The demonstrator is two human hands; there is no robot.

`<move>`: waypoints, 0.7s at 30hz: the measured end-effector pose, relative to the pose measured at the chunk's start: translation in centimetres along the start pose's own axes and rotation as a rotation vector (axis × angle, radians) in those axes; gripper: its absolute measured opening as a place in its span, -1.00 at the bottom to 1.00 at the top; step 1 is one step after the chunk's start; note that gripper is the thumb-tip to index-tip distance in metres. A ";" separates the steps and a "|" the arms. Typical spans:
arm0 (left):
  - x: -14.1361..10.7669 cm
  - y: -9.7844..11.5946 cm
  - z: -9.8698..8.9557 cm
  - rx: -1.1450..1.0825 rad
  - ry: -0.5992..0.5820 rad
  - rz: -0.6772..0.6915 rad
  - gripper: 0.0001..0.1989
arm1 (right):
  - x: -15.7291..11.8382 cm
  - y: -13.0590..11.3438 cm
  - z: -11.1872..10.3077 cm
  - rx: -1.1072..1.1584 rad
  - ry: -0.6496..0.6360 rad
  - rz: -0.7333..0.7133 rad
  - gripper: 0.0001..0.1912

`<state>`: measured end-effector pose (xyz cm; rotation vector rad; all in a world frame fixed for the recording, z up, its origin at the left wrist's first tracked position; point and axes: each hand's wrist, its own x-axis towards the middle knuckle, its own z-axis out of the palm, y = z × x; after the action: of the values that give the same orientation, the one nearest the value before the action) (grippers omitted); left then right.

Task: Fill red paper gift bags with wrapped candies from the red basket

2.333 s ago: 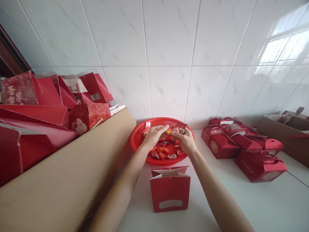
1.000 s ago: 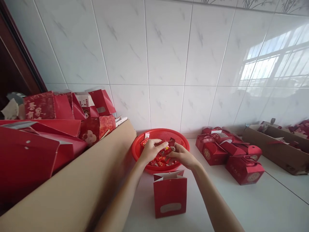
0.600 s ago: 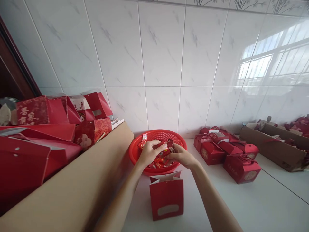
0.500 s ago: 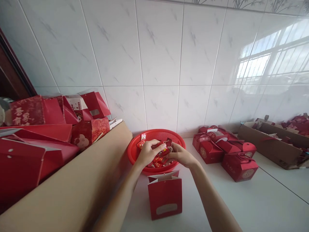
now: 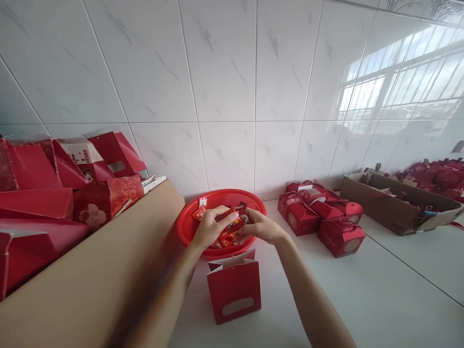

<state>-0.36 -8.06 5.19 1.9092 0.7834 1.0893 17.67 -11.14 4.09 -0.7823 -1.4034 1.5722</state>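
Over a red plastic basket [image 5: 184,227] of wrapped candies [image 5: 225,239], both of my hands are close together. Pinched between thumb and fingers, red candy packets [image 5: 235,223] are in my left hand [image 5: 213,226]. Around a dark red wrapped candy [image 5: 244,212] my right hand [image 5: 265,227] has its fingers curled; its fingertips are partly hidden among the packets. Just in front of the basket stands a red paper gift box [image 5: 235,286], upright, its top open and an oval window low on its front. Neither hand touches the box.
On the left, a large cardboard carton [image 5: 119,251] holds several red paper boxes [image 5: 118,154]. Several closed red gift boxes [image 5: 340,237] are grouped on the right, with a low cardboard box [image 5: 384,203] beyond them. A tiled wall [image 5: 224,87] rises behind the basket.
The view has turned slightly to the right, so everything appears shifted left. Both hands remain over the basket with the candy packets between their fingers.
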 end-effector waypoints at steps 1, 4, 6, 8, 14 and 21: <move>0.0 0.0 0.0 -0.002 -0.004 0.003 -0.67 | -0.1 -0.1 0.0 -0.007 -0.005 -0.001 -0.54; 0.1 -0.2 0.2 -0.010 -0.007 0.003 -0.68 | -0.1 -0.2 0.0 -0.022 0.000 -0.014 -0.53; 0.2 -0.3 0.2 -0.016 -0.005 -0.003 -0.69 | -0.1 -0.2 -0.1 -0.029 0.007 -0.020 -0.53; 0.3 -0.4 0.4 -0.023 -0.004 -0.009 -0.71 | 0.0 -0.1 -0.2 -0.037 0.017 -0.018 -0.51; 0.7 -0.9 0.8 -0.051 -0.029 -0.003 -0.71 | 0.0 0.2 -0.7 -0.061 0.033 -0.006 -0.51; 1.1 -2.7 1.3 -0.118 -0.013 -0.060 -0.69 | 0.4 1.1 -1.1 -0.089 0.107 0.069 -0.58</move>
<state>0.98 -6.25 2.90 1.7815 0.7475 1.0620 18.24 -10.29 2.84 -0.9627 -1.3889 1.5053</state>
